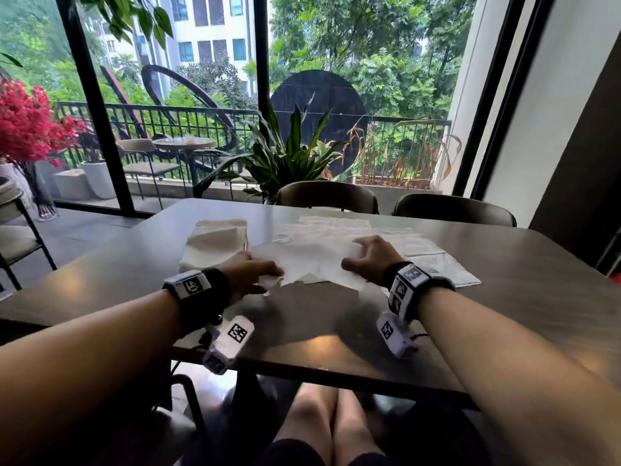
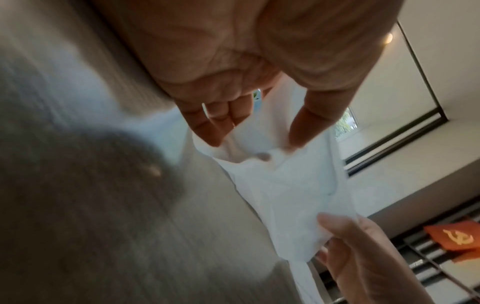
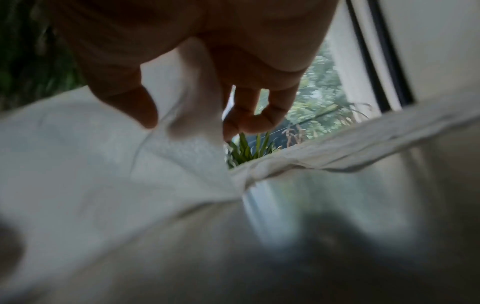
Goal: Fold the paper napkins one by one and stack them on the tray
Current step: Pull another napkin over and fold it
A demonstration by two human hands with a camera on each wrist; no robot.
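The paper napkin (image 1: 312, 260) lies unfolded at mid-frame on the surface (image 1: 521, 297), its near corners pinched by the left hand (image 1: 250, 272) and the right hand (image 1: 371, 258), so this fold looks barely begun. To its upper left sits one pale heap of folded napkins (image 1: 215, 242); whether a tray lies under it I cannot tell. About three flat napkins (image 1: 420, 245) wait at right of centre.

A napkin (image 1: 312, 260) sat on the worktop (image 1: 504, 297) between both hands' fingers (image 1: 268, 269), folded pile (image 1: 215, 243) just beyond the left ones.
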